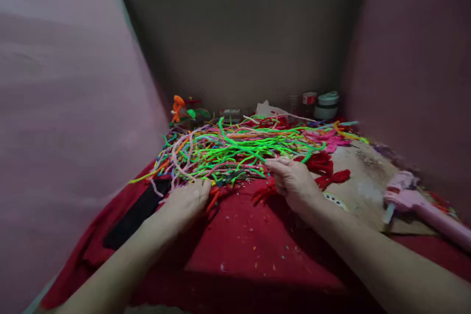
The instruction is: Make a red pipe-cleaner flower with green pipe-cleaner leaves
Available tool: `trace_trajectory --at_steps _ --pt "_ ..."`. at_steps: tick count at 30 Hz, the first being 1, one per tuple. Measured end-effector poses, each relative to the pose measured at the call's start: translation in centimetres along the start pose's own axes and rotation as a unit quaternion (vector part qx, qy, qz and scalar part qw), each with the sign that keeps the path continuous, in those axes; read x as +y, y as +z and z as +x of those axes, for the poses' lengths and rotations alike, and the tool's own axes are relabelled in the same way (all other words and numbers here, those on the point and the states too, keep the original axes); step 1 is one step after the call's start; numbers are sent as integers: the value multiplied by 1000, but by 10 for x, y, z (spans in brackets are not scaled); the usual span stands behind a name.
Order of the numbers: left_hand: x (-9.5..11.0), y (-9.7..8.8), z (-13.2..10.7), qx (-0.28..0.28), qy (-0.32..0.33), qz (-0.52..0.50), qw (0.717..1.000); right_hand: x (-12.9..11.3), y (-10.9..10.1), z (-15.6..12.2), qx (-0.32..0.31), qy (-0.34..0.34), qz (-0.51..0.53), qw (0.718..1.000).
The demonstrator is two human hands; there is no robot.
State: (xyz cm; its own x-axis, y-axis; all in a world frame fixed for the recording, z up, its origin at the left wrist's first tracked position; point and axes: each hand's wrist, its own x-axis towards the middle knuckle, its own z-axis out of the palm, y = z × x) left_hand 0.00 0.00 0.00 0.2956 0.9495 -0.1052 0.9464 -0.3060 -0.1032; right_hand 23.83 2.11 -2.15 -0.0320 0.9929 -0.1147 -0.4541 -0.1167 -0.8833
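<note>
Two bare forearms [375, 255] reach to a tangled heap of fuzzy, many-coloured stems [253, 144]

One long, bright-green fuzzy stem [230, 140] arches over the front of the heap and slopes down to the right hand [290, 176], whose thumb and forefinger pinch it at its lower end. Its length runs away from the grip, toward the far left. The left hand [189, 196] rests at the heap's near left edge with its fingers curled; a scrap of yellow shows beside the fingertips, but I cannot tell whether they grasp anything. A curved, pale-pink fuzzy stem [176, 157] lies just beyond that hand.

Around the hands, a deep-red cloth [250, 245] covers the work surface and is speckled with tiny coloured clippings. A flat, black, oblong object [132, 218] lies beside the left forearm. Bunches of dark-red fuzzy stems [320, 164] lie just behind the right hand, partly over a tan, stained flat board [362, 176]. On the board, a round white piece with dark holes [334, 201] sits near the right wrist, and a pink plastic glue gun [408, 201] lies farther right.

Behind the heap stand an orange fuzzy flower [178, 105], a bottle with a red label [309, 99] and a pale-green lidded tub [327, 105].
</note>
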Motion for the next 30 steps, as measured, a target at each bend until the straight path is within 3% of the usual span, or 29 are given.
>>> trace_trajectory --at_steps 3,5,6,8,10,12,14,18,21,24,27,30 --pt "-11 -13 5 -4 9 11 1000 0 -1 1 -14 7 10 1000" --pt "-6 -22 10 21 22 -61 998 1 0 0 -24 4 10 1000" --pt "0 -26 12 62 17 -137 989 1 0 -1 -30 2 7 1000" --pt "18 -32 19 97 3 -349 932 2 1 -3 -42 0 -7 999" --pt "37 -35 27 94 1 -560 823 3 2 -5 -48 1 -23 999" --pt "52 -34 36 139 16 -682 718 3 2 -8 -52 6 -32 998" --pt "59 -32 44 181 13 -716 674 2 4 -9 -60 10 -35 998" --pt "57 -30 56 260 -2 -732 630 2 9 -11 -84 15 -52 995" --pt "52 -32 64 246 -6 -797 551 3 8 -12 -115 28 -58 991" --pt "49 -33 68 203 -2 -857 473 -1 4 -14 -232 53 -66 969" --pt "53 -29 66 132 12 -882 451 -7 1 -17 -354 84 -21 931" --pt "67 -22 59 78 23 -888 452 -8 2 -15 -360 79 42 929"
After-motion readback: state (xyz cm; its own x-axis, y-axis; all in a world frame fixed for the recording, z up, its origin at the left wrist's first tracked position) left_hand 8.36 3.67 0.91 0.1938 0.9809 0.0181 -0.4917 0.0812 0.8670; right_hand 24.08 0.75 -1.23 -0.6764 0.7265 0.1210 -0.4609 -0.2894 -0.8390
